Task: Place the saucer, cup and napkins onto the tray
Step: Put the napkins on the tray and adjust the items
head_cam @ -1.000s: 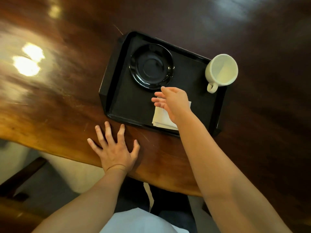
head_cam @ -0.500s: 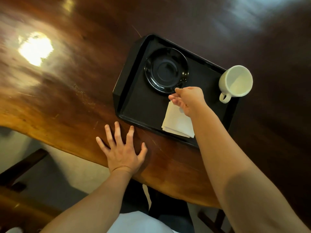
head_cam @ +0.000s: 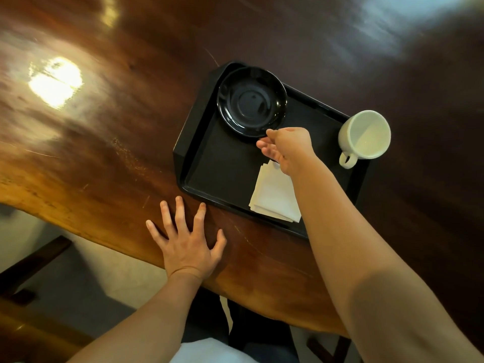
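Glossy dark wood forms the bench (head_cam: 110,158), its live edge wavy. On it sits a black rectangular tray (head_cam: 225,169), long axis running from 10 to 4 o'clock. Inside, a round glossy black saucer (head_cam: 251,100) fills the 10 o'clock corner; square white napkins (head_cam: 272,195) lie at 5. A white cup (head_cam: 366,134) overlaps the 3 o'clock rim, handle toward 7. The right hand (head_cam: 288,148) pinches the saucer's near edge; the left hand (head_cam: 187,244) lies flat, fingers splayed.

Glossy wooden table (head_cam: 110,158) (glare), pale floor (head_cam: 86,271)
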`<state>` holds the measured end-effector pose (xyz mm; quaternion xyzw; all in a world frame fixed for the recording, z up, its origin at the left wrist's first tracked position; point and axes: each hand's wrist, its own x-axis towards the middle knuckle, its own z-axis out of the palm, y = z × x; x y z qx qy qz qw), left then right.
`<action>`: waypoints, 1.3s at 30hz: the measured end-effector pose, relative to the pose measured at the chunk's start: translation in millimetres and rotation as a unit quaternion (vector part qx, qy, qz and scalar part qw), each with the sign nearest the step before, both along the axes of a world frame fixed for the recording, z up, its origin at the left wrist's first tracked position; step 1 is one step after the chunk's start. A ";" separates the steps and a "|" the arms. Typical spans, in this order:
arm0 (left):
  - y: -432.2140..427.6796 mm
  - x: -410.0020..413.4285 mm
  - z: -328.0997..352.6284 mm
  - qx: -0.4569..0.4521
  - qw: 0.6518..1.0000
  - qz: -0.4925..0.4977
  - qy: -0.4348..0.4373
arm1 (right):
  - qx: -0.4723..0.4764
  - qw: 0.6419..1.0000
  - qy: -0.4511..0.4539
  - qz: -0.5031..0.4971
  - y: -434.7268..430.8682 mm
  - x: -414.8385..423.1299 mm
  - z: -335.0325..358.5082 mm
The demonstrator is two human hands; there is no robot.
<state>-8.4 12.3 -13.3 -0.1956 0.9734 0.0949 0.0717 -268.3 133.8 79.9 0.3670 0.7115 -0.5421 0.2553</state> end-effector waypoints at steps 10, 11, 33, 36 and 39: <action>0.5 0.6 -0.8 0.001 1.000 0.002 -0.003 | -0.009 0.994 -0.005 0.109 14.9 -1.2 -0.4; 0.9 0.4 -0.2 0.001 1.000 0.003 -0.004 | 0.021 0.989 0.014 0.143 19.8 -0.9 -1.3; 0.5 1.5 0.3 -0.003 1.000 0.009 -0.002 | 0.213 0.874 0.045 0.434 106.8 44.4 -9.4; 0.4 2.0 0.0 -0.005 1.000 0.009 -0.002 | 0.202 0.876 0.025 0.437 106.2 42.7 -9.3; 0.3 2.4 -0.8 -0.004 1.000 0.011 -0.001 | 0.198 0.873 0.011 0.445 105.5 40.5 -9.2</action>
